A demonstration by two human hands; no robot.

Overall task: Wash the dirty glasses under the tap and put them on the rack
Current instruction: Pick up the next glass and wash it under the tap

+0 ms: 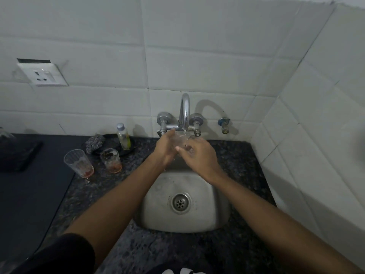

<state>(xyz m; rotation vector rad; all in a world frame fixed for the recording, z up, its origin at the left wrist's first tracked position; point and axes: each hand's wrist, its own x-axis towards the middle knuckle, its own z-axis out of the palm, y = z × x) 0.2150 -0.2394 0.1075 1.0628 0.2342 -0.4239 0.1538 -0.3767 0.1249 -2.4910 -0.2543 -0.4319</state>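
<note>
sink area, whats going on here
A person holds a clear glass under the running tap with both hands, left hand and right hand, over the sink. Two dirty glasses with reddish residue wait on the counter to the left.

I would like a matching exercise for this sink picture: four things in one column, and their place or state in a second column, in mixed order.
Things:
1. clear glass
2. tap
3. small bottle
4. drain

Places or states:
A. in the middle of the sink floor
B. running water
C. held by both hands under the water
D. standing on the counter, left of the tap

Pairs: 1-C, 2-B, 3-D, 4-A
</note>
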